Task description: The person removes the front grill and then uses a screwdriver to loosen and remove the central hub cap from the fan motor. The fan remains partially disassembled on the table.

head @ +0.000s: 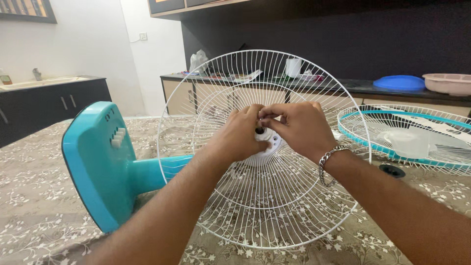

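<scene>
A white wire fan guard point(274, 206) stands upright on a turquoise fan body point(105, 162) that lies on its side on a patterned cloth. My left hand point(240, 135) and my right hand point(299, 127) meet at the guard's white centre hub point(269, 145). The fingers of both hands pinch a small dark part at the hub's middle; what exactly it is stays hidden by my fingers. A silver bracelet point(327, 162) circles my right wrist.
A second guard with a turquoise rim point(373, 145) lies flat at the right, a translucent blade part on it. A small black ring point(392, 171) rests beside it. Behind stand a dark counter with a blue lid point(398, 82) and pink basin point(449, 83), and a sink unit at left.
</scene>
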